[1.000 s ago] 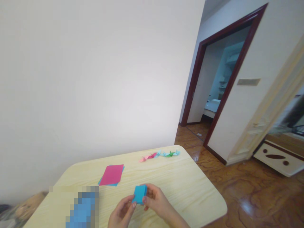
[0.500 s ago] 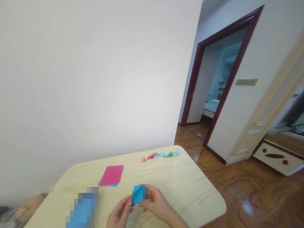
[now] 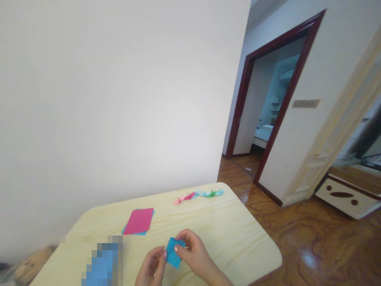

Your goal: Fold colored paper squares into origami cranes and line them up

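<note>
Left hand (image 3: 152, 265): thumb and finger pinch the left edge of the blue paper (image 3: 174, 259).
Right hand (image 3: 193, 252): pinches the other side of the blue paper, with the thumb pressed on its front and the fingers curled behind.
Blue paper: folded small, tipped to one side, between the two hands near the front of the table (image 3: 235, 234). I cannot tell if it touches the table.
Pink sheet (image 3: 139, 221): flat on the table, up and to the left of the hands.
Blue sheet (image 3: 142, 233): under the pink sheet, with its edges poking out.
Folded shapes (image 3: 189, 196): pink, light blue and green, in a row near the back of the table.
Blue patch (image 3: 102, 262): left of the hands, too blurry to tell what it is.
Wall (image 3: 119, 99): white, behind the table.
Door frame (image 3: 241, 99): dark red, off to the right.
Floor (image 3: 309, 238): brown and shiny.
</note>
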Available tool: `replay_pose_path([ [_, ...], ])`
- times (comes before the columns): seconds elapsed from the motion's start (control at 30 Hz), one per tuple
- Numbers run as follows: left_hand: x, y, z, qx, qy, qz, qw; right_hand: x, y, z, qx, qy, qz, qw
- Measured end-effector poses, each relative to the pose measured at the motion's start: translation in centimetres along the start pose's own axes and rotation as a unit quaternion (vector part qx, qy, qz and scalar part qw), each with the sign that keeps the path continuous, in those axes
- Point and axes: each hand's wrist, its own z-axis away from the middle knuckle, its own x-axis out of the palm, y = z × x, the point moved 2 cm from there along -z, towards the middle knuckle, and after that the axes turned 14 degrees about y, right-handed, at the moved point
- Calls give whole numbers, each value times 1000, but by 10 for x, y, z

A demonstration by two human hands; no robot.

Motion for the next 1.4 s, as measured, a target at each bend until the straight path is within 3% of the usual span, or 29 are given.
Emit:
replay_pose_path([
  [0.1, -2, 6, 0, 3, 20, 7, 1000, 0, 5, -2, -8, 33, 16, 999],
  [0.23, 1, 11, 3, -25, -8, -1, 1000, 0, 8, -2, -4, 50, 45, 998],
  [0.33, 3, 14, 5, -6, 19, 10, 1000, -1, -1, -1, -45, 56, 73, 995],
  [0.43, 4, 16, 2, -3, 11, 15, 1000, 0, -14, 2, -90, 49, 119, 988],
  [0.53, 3, 18, -1, -21, -9, -6, 1000, 1, -22, 5, -103, 45, 149, 982],
  [0.6, 1, 20, -2, -24, 10, -4, 1000, 2, -24, 6, -104, 49, 159, 981],
  [0.7, 1, 22, -2, -26, 42, 16, 999, 4, -24, 8, -92, 61, 150, 982],
  [0.87, 1, 23, -2, -52, 27, 11, 998, 7, -26, 8, -73, 58, 99, 991],
  [1.2, 1, 22, 0, -42, 32, 6, 999, 8, -20, 9, -48, 52, 32, 997],
  [1.4, -2, 23, -2, -55, 52, 7, 997, 8, -8, 3, 26, 45, -17, 998],
])
